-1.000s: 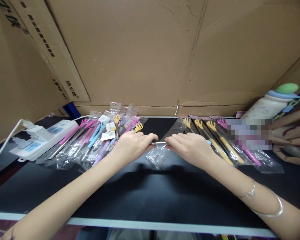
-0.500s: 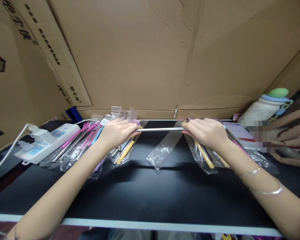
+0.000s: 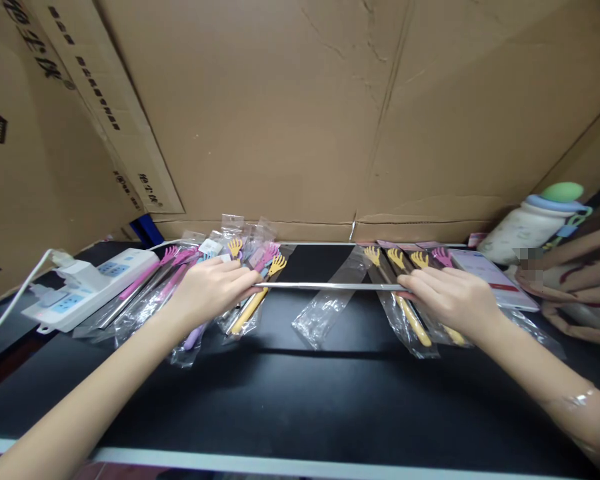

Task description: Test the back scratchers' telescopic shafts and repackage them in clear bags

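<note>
A thin silvery back scratcher (image 3: 330, 286) is held level above the table between my two hands. My left hand (image 3: 220, 288) is closed around its left end, and my right hand (image 3: 453, 297) grips the right end. Both ends are hidden inside the fists; only the bare metal shaft shows. Below the shaft lies a clear plastic bag (image 3: 320, 317), flat on the table. Bagged back scratchers with yellow handles (image 3: 250, 311) and pink or purple ones lie behind and under my left hand. More yellow-handled bagged back scratchers (image 3: 413, 323) lie beneath my right hand.
On the left, a white power strip (image 3: 93, 287) has plugs and a cable in it. A phone (image 3: 497, 283) lies at the right, near a white bottle (image 3: 517, 227) with a green lid. Cardboard (image 3: 290, 120) walls the back. Another person's hand (image 3: 575, 280) is at the right edge.
My hands have moved apart and closer to me, and a longer stretch of metal shaft now shows between them. The yellow claw heads behind them have come into view.
</note>
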Demonstrator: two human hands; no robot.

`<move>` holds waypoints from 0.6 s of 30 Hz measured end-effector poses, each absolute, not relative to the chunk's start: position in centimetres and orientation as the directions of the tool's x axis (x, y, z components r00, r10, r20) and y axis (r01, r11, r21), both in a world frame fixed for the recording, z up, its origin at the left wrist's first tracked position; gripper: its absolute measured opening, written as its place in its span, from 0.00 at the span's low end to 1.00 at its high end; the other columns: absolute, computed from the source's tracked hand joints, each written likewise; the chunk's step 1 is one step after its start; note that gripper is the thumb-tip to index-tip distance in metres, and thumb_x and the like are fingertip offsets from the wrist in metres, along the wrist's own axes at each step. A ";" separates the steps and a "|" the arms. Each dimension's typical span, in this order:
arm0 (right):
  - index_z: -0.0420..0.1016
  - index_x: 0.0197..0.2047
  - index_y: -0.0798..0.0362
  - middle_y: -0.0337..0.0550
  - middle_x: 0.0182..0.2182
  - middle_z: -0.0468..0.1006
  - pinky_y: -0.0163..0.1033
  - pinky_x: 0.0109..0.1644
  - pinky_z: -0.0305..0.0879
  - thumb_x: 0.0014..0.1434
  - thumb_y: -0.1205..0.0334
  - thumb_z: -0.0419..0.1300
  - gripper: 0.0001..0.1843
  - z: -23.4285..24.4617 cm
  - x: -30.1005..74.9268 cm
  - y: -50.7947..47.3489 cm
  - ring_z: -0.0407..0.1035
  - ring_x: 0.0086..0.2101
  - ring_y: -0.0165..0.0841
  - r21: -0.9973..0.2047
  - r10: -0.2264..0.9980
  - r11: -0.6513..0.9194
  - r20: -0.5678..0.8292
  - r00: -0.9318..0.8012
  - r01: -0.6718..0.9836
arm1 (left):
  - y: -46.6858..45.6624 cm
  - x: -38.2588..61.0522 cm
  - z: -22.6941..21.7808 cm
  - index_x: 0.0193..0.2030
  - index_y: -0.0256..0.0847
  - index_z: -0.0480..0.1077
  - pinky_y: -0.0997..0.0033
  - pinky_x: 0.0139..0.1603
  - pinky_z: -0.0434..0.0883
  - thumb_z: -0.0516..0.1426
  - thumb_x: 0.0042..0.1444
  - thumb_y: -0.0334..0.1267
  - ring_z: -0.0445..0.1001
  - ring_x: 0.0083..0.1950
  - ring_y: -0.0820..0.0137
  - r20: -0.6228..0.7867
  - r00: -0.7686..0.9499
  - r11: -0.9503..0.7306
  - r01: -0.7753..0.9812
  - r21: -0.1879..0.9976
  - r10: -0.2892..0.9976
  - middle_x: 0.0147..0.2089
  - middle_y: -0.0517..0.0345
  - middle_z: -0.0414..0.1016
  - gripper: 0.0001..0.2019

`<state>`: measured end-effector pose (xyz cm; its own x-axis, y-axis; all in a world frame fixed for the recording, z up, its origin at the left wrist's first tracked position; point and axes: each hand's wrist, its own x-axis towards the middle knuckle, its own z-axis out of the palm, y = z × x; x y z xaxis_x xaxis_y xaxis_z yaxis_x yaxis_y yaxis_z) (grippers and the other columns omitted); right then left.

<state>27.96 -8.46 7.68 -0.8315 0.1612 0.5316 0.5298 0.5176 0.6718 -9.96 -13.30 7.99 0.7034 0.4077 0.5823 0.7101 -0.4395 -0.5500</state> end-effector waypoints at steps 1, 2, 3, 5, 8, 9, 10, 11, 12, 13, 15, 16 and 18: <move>0.70 0.33 0.53 0.36 0.23 0.75 0.35 0.29 0.50 0.64 0.61 0.54 0.09 7.5 28.7 -8.5 0.65 0.25 0.26 0.677 0.171 0.515 0.520 -0.837 0.526 | -13.3 -10.3 7.8 0.30 0.42 0.71 0.72 0.27 0.58 0.50 0.64 0.41 0.69 0.25 0.73 0.575 0.704 -0.438 0.710 -0.551 0.417 0.22 0.63 0.71 0.14; 0.71 0.33 0.53 0.36 0.23 0.75 0.35 0.30 0.51 0.63 0.61 0.55 0.08 7.3 29.4 -8.5 0.65 0.25 0.26 0.683 0.182 0.507 0.511 -0.840 0.525 | -13.3 -10.6 7.5 0.29 0.42 0.70 0.72 0.28 0.58 0.50 0.64 0.41 0.69 0.26 0.73 0.569 0.701 -0.437 0.713 -0.548 0.431 0.22 0.63 0.71 0.14; 0.71 0.33 0.53 0.36 0.24 0.75 0.35 0.30 0.52 0.62 0.61 0.56 0.08 7.2 30.0 -8.5 0.66 0.25 0.25 0.690 0.195 0.494 0.505 -0.841 0.529 | -13.3 -10.9 7.3 0.29 0.42 0.70 0.72 0.28 0.58 0.50 0.64 0.42 0.69 0.26 0.73 0.564 0.695 -0.437 0.719 -0.541 0.445 0.23 0.63 0.71 0.14; 0.72 0.33 0.53 0.36 0.25 0.76 0.34 0.31 0.53 0.61 0.60 0.58 0.07 7.1 31.1 -8.3 0.67 0.26 0.25 0.704 0.216 0.458 0.505 -0.836 0.543 | -13.1 -11.5 7.0 0.30 0.42 0.70 0.72 0.29 0.58 0.50 0.64 0.43 0.69 0.27 0.73 0.562 0.683 -0.434 0.731 -0.527 0.467 0.24 0.62 0.72 0.14; 0.73 0.33 0.53 0.37 0.26 0.78 0.33 0.33 0.55 0.60 0.58 0.59 0.08 7.3 32.4 -7.9 0.68 0.29 0.25 0.719 0.212 0.403 0.529 -0.822 0.567 | -12.8 -12.4 6.9 0.31 0.43 0.70 0.72 0.30 0.58 0.50 0.64 0.43 0.69 0.27 0.72 0.567 0.671 -0.415 0.741 -0.527 0.477 0.24 0.63 0.71 0.14; 0.73 0.33 0.53 0.37 0.27 0.78 0.33 0.33 0.56 0.60 0.58 0.58 0.08 7.4 32.7 -7.8 0.68 0.29 0.26 0.724 0.203 0.386 0.538 -0.818 0.571 | -12.7 -12.7 7.1 0.31 0.43 0.70 0.71 0.30 0.58 0.50 0.64 0.43 0.69 0.27 0.72 0.571 0.669 -0.402 0.743 -0.535 0.477 0.24 0.63 0.70 0.13; 0.73 0.33 0.53 0.38 0.27 0.78 0.33 0.33 0.56 0.60 0.57 0.58 0.09 7.6 33.0 -7.7 0.68 0.29 0.26 0.731 0.196 0.371 0.542 -0.817 0.573 | -12.6 -13.0 7.2 0.31 0.43 0.70 0.71 0.31 0.58 0.50 0.63 0.44 0.68 0.27 0.72 0.573 0.666 -0.387 0.745 -0.544 0.477 0.23 0.63 0.70 0.13; 0.73 0.33 0.53 0.38 0.27 0.78 0.32 0.33 0.56 0.60 0.57 0.58 0.09 7.8 33.3 -7.6 0.68 0.29 0.26 0.737 0.190 0.356 0.545 -0.816 0.575 | -12.6 -13.3 7.5 0.31 0.43 0.70 0.71 0.31 0.58 0.51 0.63 0.43 0.68 0.27 0.72 0.575 0.664 -0.369 0.746 -0.554 0.478 0.23 0.63 0.70 0.13; 0.73 0.33 0.54 0.39 0.27 0.78 0.32 0.32 0.56 0.60 0.57 0.58 0.09 7.9 33.6 -7.5 0.67 0.29 0.27 0.743 0.185 0.344 0.547 -0.817 0.575 | -12.6 -13.6 7.7 0.31 0.43 0.69 0.70 0.32 0.58 0.51 0.63 0.43 0.68 0.28 0.72 0.580 0.659 -0.348 0.749 -0.563 0.479 0.23 0.63 0.70 0.12; 0.73 0.33 0.54 0.39 0.27 0.77 0.32 0.32 0.56 0.61 0.57 0.57 0.10 8.1 33.9 -7.5 0.67 0.29 0.27 0.747 0.180 0.330 0.551 -0.815 0.577 | -12.6 -13.9 7.9 0.30 0.43 0.69 0.70 0.34 0.59 0.51 0.63 0.43 0.68 0.28 0.72 0.589 0.651 -0.322 0.754 -0.572 0.479 0.23 0.63 0.71 0.12; 0.73 0.33 0.55 0.40 0.26 0.76 0.32 0.31 0.55 0.62 0.57 0.56 0.11 8.4 34.4 -7.6 0.66 0.28 0.27 0.745 0.185 0.301 0.566 -0.803 0.595 | -12.7 -14.6 8.3 0.31 0.43 0.68 0.69 0.36 0.59 0.52 0.63 0.42 0.69 0.29 0.72 0.608 0.634 -0.270 0.764 -0.586 0.477 0.24 0.64 0.72 0.11; 0.73 0.32 0.54 0.40 0.24 0.76 0.32 0.31 0.54 0.62 0.56 0.55 0.12 8.6 34.6 -7.6 0.65 0.28 0.27 0.740 0.193 0.288 0.577 -0.794 0.608 | -12.7 -15.0 8.4 0.31 0.43 0.68 0.69 0.37 0.59 0.52 0.62 0.42 0.69 0.29 0.72 0.616 0.626 -0.244 0.769 -0.591 0.478 0.25 0.64 0.73 0.11; 0.73 0.32 0.54 0.39 0.23 0.74 0.32 0.30 0.54 0.63 0.56 0.54 0.14 8.9 35.0 -7.6 0.63 0.26 0.28 0.726 0.215 0.269 0.595 -0.775 0.632 | -12.7 -15.7 8.5 0.32 0.44 0.69 0.69 0.38 0.58 0.53 0.62 0.42 0.69 0.29 0.73 0.630 0.609 -0.196 0.776 -0.600 0.482 0.26 0.65 0.74 0.10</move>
